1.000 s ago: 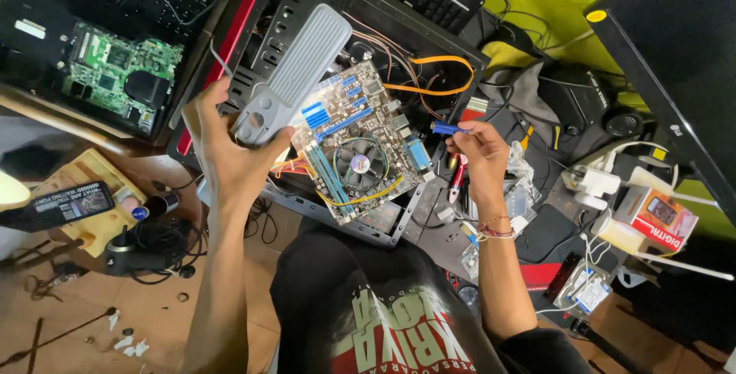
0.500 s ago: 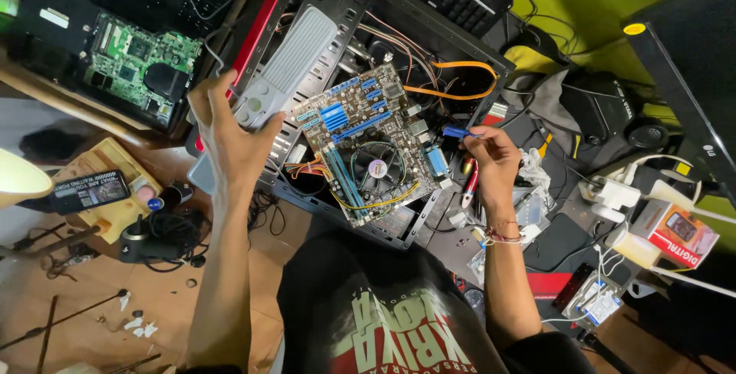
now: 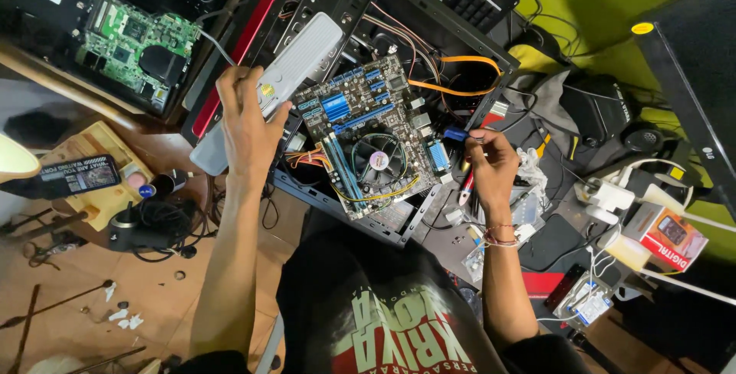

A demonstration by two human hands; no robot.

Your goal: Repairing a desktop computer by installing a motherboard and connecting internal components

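Inside the open black computer case (image 3: 429,6) lies a motherboard (image 3: 368,132) with blue slots and a round cooling fan at its middle. Left of the motherboard, the left hand (image 3: 247,125) has its fingers clamped on a long grey flat device (image 3: 295,63) that slants across the case's edge. Right of the motherboard, the right hand (image 3: 491,163) pinches a small blue-tipped tool (image 3: 455,135) between closed fingers, just beside the board's edge. Far left of the motherboard sits a green circuit board (image 3: 134,44).
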